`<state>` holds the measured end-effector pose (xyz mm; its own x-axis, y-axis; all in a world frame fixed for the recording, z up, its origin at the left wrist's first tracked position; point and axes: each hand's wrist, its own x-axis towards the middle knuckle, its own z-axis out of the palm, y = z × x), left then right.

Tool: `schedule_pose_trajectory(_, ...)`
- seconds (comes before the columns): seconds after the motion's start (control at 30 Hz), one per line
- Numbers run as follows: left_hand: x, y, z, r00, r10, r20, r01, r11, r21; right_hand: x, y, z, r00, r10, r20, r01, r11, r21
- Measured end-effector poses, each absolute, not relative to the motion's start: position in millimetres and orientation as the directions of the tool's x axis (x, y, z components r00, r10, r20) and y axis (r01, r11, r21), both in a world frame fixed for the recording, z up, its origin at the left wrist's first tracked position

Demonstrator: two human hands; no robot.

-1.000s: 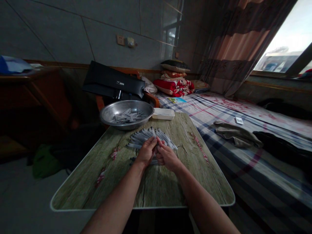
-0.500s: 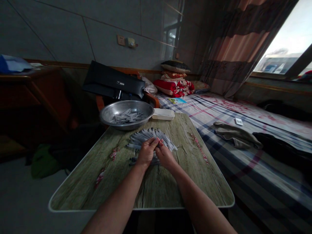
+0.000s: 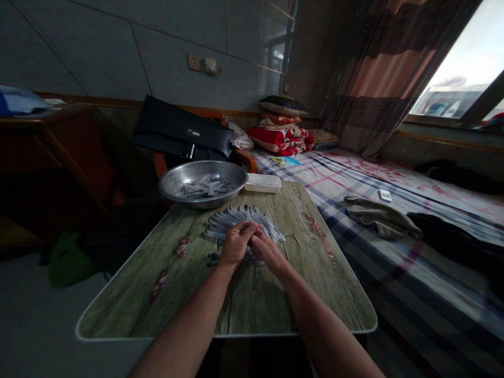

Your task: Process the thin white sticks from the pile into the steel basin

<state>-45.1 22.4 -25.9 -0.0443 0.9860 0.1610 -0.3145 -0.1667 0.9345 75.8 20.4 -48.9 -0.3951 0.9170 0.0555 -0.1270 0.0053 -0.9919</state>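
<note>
Two bare forearms reach in from the bottom edge of the view and meet over a wood-patterned worktop. The left hand and the right hand are both half closed, fingers curled inward, with the fingertips touching or almost touching at the centre. The fingers hide whatever lies between them, so it is impossible to tell whether they grip anything. Neither hand is spread open.

A pile of thin plastic tubes lies on the worktop directly under and ahead of the hands, with the heels of both hands over its near part. The tubes are laid side by side in a rough fan. Their long axes spread outward: those on the left lie nearly crosswise, those at the top point away from the person, and those on the right slant toward the right-hand side. A few dark-tipped ends show below the left hand.

Beyond the pile, near the far edge of the worktop, sits a steel bowl holding more loose tubes. Just beside it is a small white tray. To the right, a plaid-sheeted bed runs along the worktop, with a crumpled beige cloth on it.
</note>
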Motion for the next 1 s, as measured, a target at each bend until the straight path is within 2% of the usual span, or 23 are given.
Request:
schedule_pose_trajectory(0.13,-43.7,20.0,-24.6,-0.009,0.994,0.11,-0.327,-0.107,0.939,78.6,23.6,-53.6,-0.387,0.92,0.068,-0.284,-0.049,-0.958)
schedule_pose_trajectory(0.3,-45.2,23.4,-24.9,-0.002,0.994,0.11,-0.294,-0.106,0.95,76.2,21.4,-49.2,-0.41,0.912,0.005,-0.354,-0.154,-0.923)
schedule_pose_trajectory(0.37,-46.1,24.8,-23.8,-0.042,0.991,0.127,-0.282,-0.133,0.95,76.7,18.8,-46.2,-0.438,0.898,-0.044,-0.353,-0.217,-0.91)
schedule_pose_trajectory(0.47,-46.4,24.7,-21.9,-0.076,0.989,0.128,-0.292,-0.145,0.945,78.0,16.4,-41.7,-0.456,0.888,-0.055,-0.319,-0.221,-0.922)
schedule_pose_trajectory(0.67,-45.4,23.2,-20.9,-0.048,0.994,0.101,-0.361,-0.112,0.926,77.1,12.0,-34.7,-0.464,0.885,-0.033,-0.301,-0.192,-0.934)
schedule_pose_trajectory(0.83,-48.3,23.9,-18.8,-0.018,0.995,0.097,-0.417,-0.096,0.904,80.4,8.6,-31.2,-0.49,0.869,-0.07,-0.274,-0.23,-0.934)
schedule_pose_trajectory(1.0,-52.2,25.3,-15.6,-0.135,0.988,0.078,-0.502,-0.136,0.854,91.5,15.9,-29.7,-0.475,0.88,-0.031,-0.271,-0.18,-0.945)
